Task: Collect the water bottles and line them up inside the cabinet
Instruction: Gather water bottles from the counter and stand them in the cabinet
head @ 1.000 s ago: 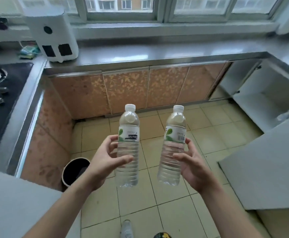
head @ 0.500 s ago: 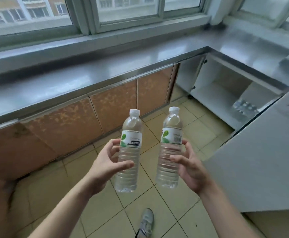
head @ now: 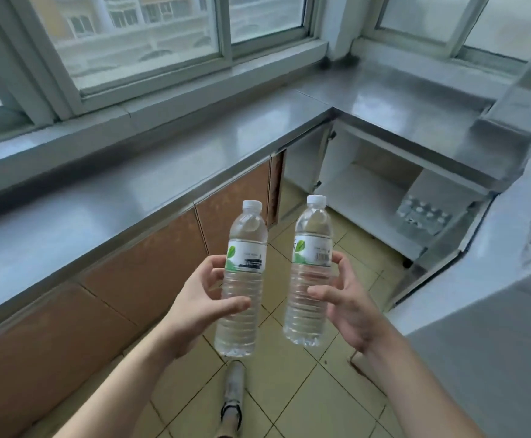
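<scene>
I hold two clear water bottles upright in front of me, each with a white cap and a green-and-white label. My left hand (head: 199, 306) grips the left bottle (head: 242, 279) around its middle. My right hand (head: 349, 306) grips the right bottle (head: 310, 273) the same way. Ahead to the right, the white cabinet (head: 362, 191) under the counter corner stands open. Several more bottles (head: 423, 216) stand in a group at its right end, partly hidden by a grey panel.
A steel countertop (head: 163, 184) runs under the windows and turns the corner above the cabinet. Brown cabinet doors (head: 232, 197) line the left side. A large grey panel (head: 494, 311) juts in from the right. My shoe (head: 232, 396) is on the tiled floor below.
The view has swung right, from the stove side to the counter corner. The open cabinet is now closer and more central. Both hands keep the same grip on the bottles.
</scene>
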